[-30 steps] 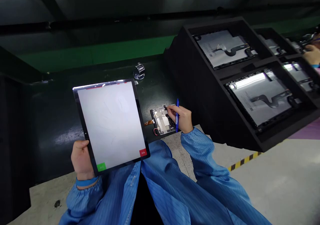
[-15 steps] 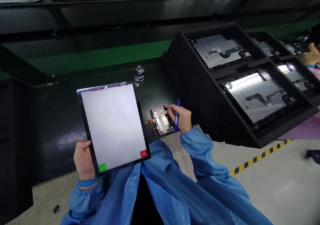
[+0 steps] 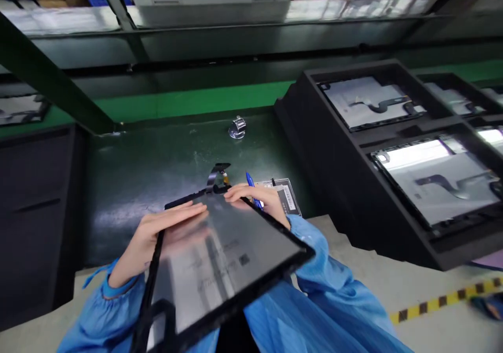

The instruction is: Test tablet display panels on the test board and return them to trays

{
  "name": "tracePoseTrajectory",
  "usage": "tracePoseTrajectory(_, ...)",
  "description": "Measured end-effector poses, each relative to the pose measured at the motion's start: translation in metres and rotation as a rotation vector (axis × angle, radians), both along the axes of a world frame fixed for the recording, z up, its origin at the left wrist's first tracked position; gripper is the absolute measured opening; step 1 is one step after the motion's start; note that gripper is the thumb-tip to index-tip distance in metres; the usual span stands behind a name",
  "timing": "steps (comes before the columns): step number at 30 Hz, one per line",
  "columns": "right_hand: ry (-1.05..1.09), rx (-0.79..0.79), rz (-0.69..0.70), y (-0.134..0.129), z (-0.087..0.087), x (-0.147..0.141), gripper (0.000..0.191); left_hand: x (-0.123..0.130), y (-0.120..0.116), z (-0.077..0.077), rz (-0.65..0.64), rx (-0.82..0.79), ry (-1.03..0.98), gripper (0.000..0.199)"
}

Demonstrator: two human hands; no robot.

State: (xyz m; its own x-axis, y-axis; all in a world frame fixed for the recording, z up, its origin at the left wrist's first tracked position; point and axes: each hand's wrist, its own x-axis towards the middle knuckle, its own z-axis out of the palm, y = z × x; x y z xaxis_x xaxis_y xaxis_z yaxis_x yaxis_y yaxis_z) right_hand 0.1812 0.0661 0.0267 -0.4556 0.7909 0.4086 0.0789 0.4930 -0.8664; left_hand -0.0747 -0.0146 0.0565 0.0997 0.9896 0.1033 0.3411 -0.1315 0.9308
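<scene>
A display panel (image 3: 220,253) is tilted over my lap with its silvery back up and its black frame around it. My left hand (image 3: 165,224) holds its left side, fingers stretched flat over the back; the thumb is hidden. At the far edge, the fingers of my right hand (image 3: 263,198) grip the panel's corner, while a blue pen (image 3: 255,190) is tucked in that same hand. A dark flex cable (image 3: 214,176) sticks up from the far edge. Behind my right hand lies a flat dark part with a white label (image 3: 290,197), partly covered.
A small shiny metal fixture (image 3: 237,128) stands on the dark green bench (image 3: 157,149). On the right, a black slanted rack (image 3: 326,169) holds several display panels (image 3: 373,101). Another black rack (image 3: 35,211) stands at left. Yellow-black tape (image 3: 448,299) marks the floor.
The panel has turned from lit screen up to its back up, and tilted. My right hand has left the small circuit board and come onto the panel's edge. The view has shifted.
</scene>
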Motion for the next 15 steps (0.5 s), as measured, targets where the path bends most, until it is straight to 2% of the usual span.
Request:
tracePoseTrajectory(1,-0.006,0.019,-0.035,0.000,0.001,0.000,0.024,-0.002,0.002,-0.002,0.024,-0.017,-0.009,0.029)
tracePoseTrajectory(3,-0.035,0.038,-0.090,-0.002,0.003,0.002,0.022,-0.002,0.005,-0.009,0.228,-0.059,-0.089,0.024)
tracePoseTrajectory(5,-0.035,0.019,-0.093,-0.005,0.003,0.011,0.024,0.000,0.008,-0.014,0.477,-0.133,-0.247,0.031)
tracePoseTrajectory(7,-0.027,-0.025,-0.122,-0.007,0.000,0.027,0.027,0.004,0.011,-0.017,0.626,-0.278,-0.455,0.042)
tracePoseTrajectory(10,-0.179,0.014,-0.411,-0.003,-0.019,0.059,0.024,0.006,0.014,-0.018,0.820,-0.519,-0.685,0.030)
tracePoseTrajectory(11,-0.259,0.061,-0.516,-0.001,-0.028,0.070,0.022,0.006,0.014,-0.019,0.872,-0.590,-0.738,0.023)
tracePoseTrajectory(13,-0.384,0.143,-0.636,0.004,-0.047,0.087,0.020,0.006,0.014,-0.021,0.934,-0.687,-0.833,0.016)
tracePoseTrajectory(15,-0.437,0.173,-0.669,0.008,-0.062,0.096,0.020,0.007,0.014,-0.022,0.894,-0.687,-0.925,0.016)
